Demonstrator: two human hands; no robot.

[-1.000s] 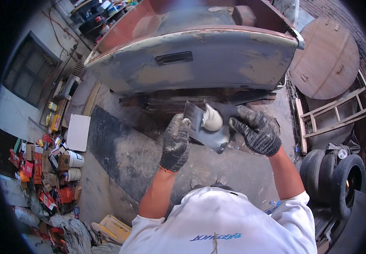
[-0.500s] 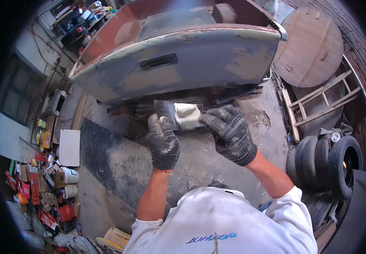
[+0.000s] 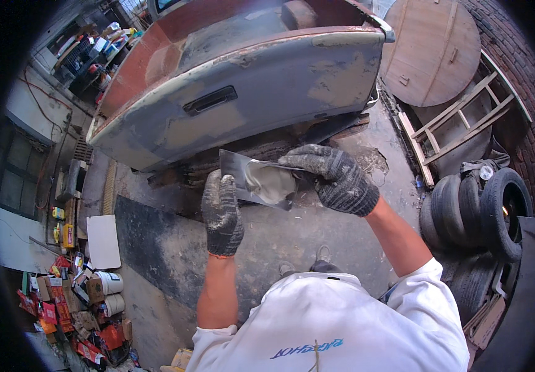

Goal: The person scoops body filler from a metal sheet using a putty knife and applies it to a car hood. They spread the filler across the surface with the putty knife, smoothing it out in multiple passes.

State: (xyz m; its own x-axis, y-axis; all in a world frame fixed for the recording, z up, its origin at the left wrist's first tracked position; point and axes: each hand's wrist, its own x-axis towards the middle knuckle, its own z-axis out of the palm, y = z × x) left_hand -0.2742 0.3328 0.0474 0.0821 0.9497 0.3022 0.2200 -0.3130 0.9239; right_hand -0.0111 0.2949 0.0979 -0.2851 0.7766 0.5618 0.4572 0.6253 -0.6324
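Note:
My left hand [image 3: 223, 217], in a dark, smudged knit glove, is closed on the left edge of a flat grey mixing plate [image 3: 232, 167]. A lump of cream-grey putty [image 3: 270, 183] lies folded on that plate. Gloved as well, my right hand [image 3: 337, 178] pinches a thin dark putty spreader [image 3: 290, 166], its blade edge over the right side of the putty. Whether the blade touches the putty is hard to tell. Beyond both hands stands a pickup tailgate [image 3: 273, 93], patched with beige filler around a dark recessed handle [image 3: 210, 100].
Upright tyres [image 3: 504, 214], a wooden ladder-like frame [image 3: 465, 121] and a round wooden board [image 3: 431, 53] stand at right. Boxes and packets crowd the lower left beside white buckets [image 3: 111, 283]. A dark sheet [image 3: 156, 248] covers part of the floor.
The view has shifted, with the tailgate now further left. My right hand has turned, bringing the spreader over the plate. The putty looks more spread and folded than before.

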